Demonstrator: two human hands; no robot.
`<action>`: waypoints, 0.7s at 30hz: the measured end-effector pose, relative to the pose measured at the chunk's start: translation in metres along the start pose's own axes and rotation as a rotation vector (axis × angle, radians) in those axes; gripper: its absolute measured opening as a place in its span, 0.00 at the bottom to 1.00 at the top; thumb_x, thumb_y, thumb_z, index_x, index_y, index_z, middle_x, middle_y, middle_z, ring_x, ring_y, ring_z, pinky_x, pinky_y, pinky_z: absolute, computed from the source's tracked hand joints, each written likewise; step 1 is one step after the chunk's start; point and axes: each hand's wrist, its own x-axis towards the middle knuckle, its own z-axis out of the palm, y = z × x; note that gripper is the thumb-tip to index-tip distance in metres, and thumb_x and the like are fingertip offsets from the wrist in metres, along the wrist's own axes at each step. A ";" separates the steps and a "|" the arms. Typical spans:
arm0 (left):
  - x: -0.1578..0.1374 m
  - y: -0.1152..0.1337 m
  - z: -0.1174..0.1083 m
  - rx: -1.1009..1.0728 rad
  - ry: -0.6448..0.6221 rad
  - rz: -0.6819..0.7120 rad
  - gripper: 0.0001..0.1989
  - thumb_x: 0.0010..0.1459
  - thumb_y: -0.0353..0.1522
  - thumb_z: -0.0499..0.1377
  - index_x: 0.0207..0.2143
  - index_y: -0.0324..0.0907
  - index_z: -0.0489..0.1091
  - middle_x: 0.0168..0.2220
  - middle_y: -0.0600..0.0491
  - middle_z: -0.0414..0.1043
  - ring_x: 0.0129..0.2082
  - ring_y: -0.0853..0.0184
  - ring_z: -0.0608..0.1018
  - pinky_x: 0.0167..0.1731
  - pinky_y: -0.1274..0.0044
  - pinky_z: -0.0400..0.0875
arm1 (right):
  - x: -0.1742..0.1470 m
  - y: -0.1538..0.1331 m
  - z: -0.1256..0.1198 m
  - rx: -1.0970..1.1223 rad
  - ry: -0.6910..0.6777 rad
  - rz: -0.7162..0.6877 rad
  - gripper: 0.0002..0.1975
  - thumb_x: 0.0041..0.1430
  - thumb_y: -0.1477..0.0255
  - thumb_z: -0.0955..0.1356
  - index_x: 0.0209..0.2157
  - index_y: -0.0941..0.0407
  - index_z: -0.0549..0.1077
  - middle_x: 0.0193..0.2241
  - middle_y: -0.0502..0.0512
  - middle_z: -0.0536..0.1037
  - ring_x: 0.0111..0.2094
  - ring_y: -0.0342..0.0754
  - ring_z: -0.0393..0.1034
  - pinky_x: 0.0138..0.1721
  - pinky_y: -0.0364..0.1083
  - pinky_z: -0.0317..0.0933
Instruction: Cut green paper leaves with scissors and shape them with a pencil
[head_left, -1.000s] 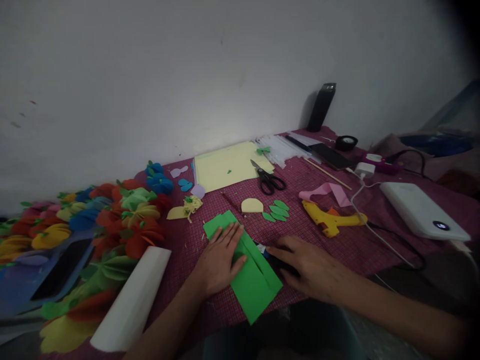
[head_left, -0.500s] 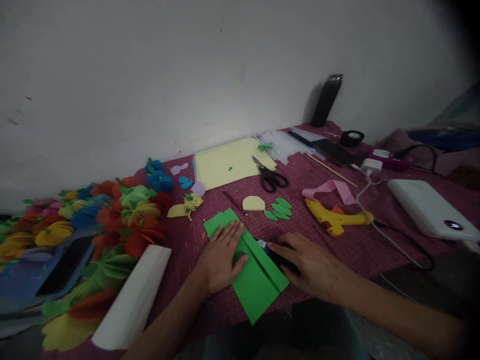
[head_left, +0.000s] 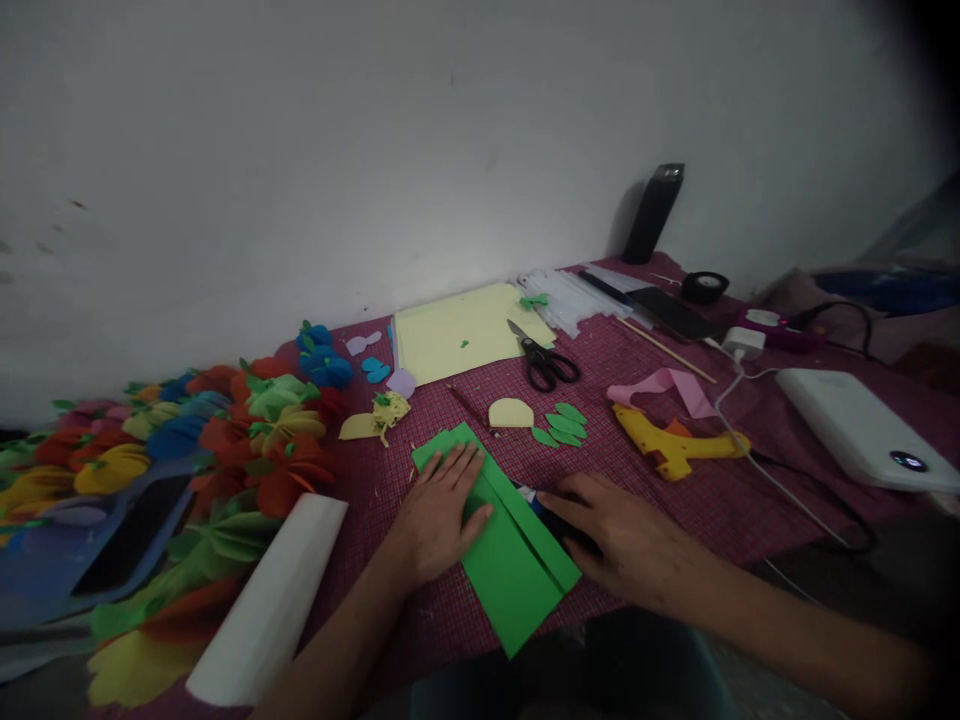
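Take the green paper [head_left: 495,575] as the centre of the clock: it lies at the bench's [head_left: 397,590] near edge, a dark gap setting off a narrow strip [head_left: 541,532] on its two o'clock side. At ten o'clock the left hand [head_left: 444,505] is open, palm down, pressing the sheet. At three o'clock the right hand [head_left: 619,540] grips what looks like a dark-handled cutter [head_left: 562,525], its pale tip beside the strip; whether they touch I cannot tell. For clean work, I would press evenly near the gap, with the left thumb out of the blade's line, draw the cutter in light, steady strokes, and avoid tugging the strip, which could tear. The leaf cutouts [head_left: 564,432] and scissors [head_left: 551,368], towards one o'clock, lie clear of the sheet.
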 end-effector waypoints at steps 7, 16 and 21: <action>-0.001 0.003 0.001 -0.006 0.004 -0.002 0.30 0.64 0.43 0.44 0.64 0.40 0.44 0.65 0.47 0.47 0.64 0.62 0.49 0.62 0.64 0.42 | 0.012 -0.003 0.004 0.016 -0.023 -0.018 0.25 0.55 0.79 0.65 0.55 0.57 0.64 0.39 0.60 0.69 0.40 0.52 0.65 0.40 0.51 0.65; -0.001 0.002 0.002 -0.017 0.001 -0.005 0.31 0.64 0.43 0.45 0.64 0.40 0.43 0.65 0.47 0.47 0.64 0.62 0.49 0.62 0.64 0.43 | 0.009 0.002 0.006 0.005 0.028 0.003 0.22 0.56 0.79 0.64 0.54 0.59 0.66 0.39 0.63 0.69 0.40 0.53 0.66 0.42 0.55 0.65; -0.001 0.002 0.003 -0.014 0.016 -0.001 0.31 0.63 0.43 0.45 0.64 0.40 0.42 0.65 0.47 0.48 0.64 0.62 0.49 0.62 0.64 0.43 | 0.010 0.001 0.005 -0.011 0.033 0.004 0.23 0.55 0.79 0.65 0.54 0.58 0.66 0.39 0.62 0.70 0.40 0.54 0.66 0.41 0.54 0.66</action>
